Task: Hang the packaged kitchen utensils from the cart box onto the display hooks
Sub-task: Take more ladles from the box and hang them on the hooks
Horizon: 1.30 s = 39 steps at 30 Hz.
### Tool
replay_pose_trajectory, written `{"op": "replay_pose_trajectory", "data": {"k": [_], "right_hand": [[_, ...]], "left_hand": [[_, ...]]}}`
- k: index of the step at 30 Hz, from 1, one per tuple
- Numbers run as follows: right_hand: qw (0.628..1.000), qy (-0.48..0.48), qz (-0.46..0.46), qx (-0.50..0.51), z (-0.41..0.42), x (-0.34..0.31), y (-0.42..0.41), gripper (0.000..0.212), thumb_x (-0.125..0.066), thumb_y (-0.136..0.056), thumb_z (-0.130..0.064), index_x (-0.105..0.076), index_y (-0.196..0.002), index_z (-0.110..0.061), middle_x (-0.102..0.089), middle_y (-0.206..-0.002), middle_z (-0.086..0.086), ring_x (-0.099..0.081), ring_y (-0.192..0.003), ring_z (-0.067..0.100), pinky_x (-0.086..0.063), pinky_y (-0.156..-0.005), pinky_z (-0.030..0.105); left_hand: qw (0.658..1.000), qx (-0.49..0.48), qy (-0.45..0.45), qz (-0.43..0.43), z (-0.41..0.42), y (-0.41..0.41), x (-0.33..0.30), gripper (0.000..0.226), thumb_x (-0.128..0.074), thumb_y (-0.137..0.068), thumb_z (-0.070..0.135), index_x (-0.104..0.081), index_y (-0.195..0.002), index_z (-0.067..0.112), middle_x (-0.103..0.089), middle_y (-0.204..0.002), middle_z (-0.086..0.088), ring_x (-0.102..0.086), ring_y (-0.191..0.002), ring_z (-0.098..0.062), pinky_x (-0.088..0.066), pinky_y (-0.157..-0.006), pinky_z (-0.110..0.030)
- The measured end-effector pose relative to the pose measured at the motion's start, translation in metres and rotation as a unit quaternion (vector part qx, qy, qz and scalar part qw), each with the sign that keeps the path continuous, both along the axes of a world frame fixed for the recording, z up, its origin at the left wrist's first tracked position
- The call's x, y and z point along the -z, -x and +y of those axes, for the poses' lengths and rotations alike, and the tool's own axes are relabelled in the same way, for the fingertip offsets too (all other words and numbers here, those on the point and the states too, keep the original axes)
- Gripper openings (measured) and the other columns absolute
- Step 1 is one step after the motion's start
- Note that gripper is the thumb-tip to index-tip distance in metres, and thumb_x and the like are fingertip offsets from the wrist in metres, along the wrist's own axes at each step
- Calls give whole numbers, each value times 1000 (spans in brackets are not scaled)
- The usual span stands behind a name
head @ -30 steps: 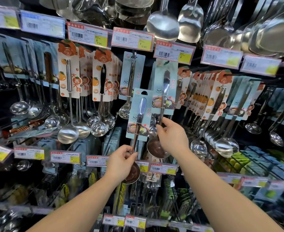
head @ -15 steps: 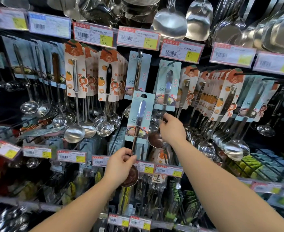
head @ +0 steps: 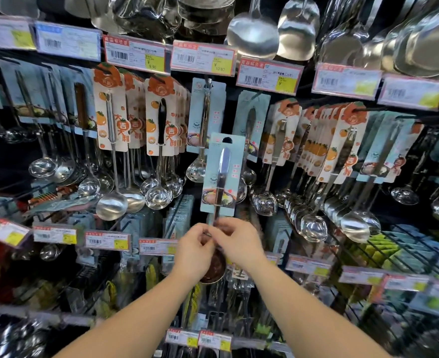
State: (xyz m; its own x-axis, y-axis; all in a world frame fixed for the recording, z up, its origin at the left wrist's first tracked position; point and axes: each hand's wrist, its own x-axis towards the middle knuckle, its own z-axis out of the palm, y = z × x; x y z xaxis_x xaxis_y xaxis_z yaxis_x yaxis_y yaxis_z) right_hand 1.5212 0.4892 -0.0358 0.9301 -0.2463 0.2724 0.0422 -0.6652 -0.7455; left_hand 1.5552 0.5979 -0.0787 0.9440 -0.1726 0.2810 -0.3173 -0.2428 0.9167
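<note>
Together, the left hand (head: 191,250) and right hand (head: 235,242) pinch the ladle (head: 219,182) stem, its blue card standing above the grip.

Dark display rack (head: 420,244) fills the view; price tags (head: 135,52) line its rails; steel ladles (head: 111,206) hang in rows.

Carded ladle (head: 222,177) before hanging ladles (head: 205,117); hands (head: 195,251) below it, seemingly touching; price tags (head: 204,58) above.
</note>
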Motion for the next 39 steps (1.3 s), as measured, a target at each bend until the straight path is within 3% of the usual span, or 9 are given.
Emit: {"op": "replay_pose_trajectory", "data": {"k": [3, 7, 10, 13, 16, 19, 28, 39], "right_hand": [[999, -4, -29, 42, -4, 2, -1, 14, -66, -86, -29, -72, -78, -20, -69, -71, -5, -63, -74, 13, -47, -67, 29], [997, -24, -42, 57, -9, -8, 5, 10, -61, -92, -25, -69, -92, -18, -70, -83, -6, -64, -80, 12, -49, -74, 28], [996, -32, -60, 64, -16, -19, 5, 9, -57, -94, -26, -63, -90, -21, -69, -80, -7, -64, -73, 11, -49, -66, 27], [995, -37, -65, 67, -26, -27, 2, 15, -54, -96, -28, -59, -87, -17, -67, -71, 1, -58, -62, 16, -45, -60, 29], [994, -10, -75, 76, -33, -38, 1, 19, -53, -96, -31, -57, -84, -16, -64, -66, 0, -52, -56, 16, -41, -57, 29], [993, 0, -93, 68, -33, -52, 1, 19, -53, -97, -30, -57, -84, -16, -62, -65, 0, -51, -55, 18, -43, -55, 32], [992, 29, -99, 79, -34, -76, -7, 13, -53, -97, -30, -58, -90, -20, -65, -80, 2, -61, -72, 24, -52, -68, 37], [996, -12, -42, 81, -42, -71, -26, 15, -53, -96, -29, -61, -99, -18, -70, -89, 5, -67, -80, 28, -58, -73, 44]], "left_hand": [[1000, -9, -2, 0, -9, 7, -4, 17, -63, -86, 14, -61, -86, 31, -70, -81, 10, -66, -82, -8, -52, -74, -30], [1000, 8, 1, -21, -10, 9, -14, 4, -61, -88, 26, -63, -91, 28, -69, -87, 12, -65, -86, -6, -52, -80, -29], [998, 6, -32, -51, -4, 5, -22, 18, -53, -93, 31, -62, -106, 24, -67, -98, 10, -62, -95, -11, -48, -82, -29], [977, -75, -166, -108, 6, -5, -26, 33, -48, -93, 40, -57, -119, 22, -65, -114, 2, -58, -106, -21, -47, -86, -35], [906, -113, -369, -174, 12, -15, -25, 48, -49, -90, 47, -50, -130, 20, -52, -134, -4, -44, -126, -27, -34, -104, -40], [863, -109, -455, -188, 14, -21, -24, 50, -49, -87, 51, -49, -128, 22, -47, -137, -5, -38, -130, -28, -26, -110, -46], [847, -84, -492, -184, 16, -21, -17, 52, -49, -86, 52, -48, -127, 20, -52, -130, -5, -43, -124, -28, -28, -109, -46], [860, -77, -465, -194, 16, -22, -20, 51, -48, -88, 50, -47, -130, 21, -51, -133, -2, -42, -126, -25, -27, -110, -43]]}}
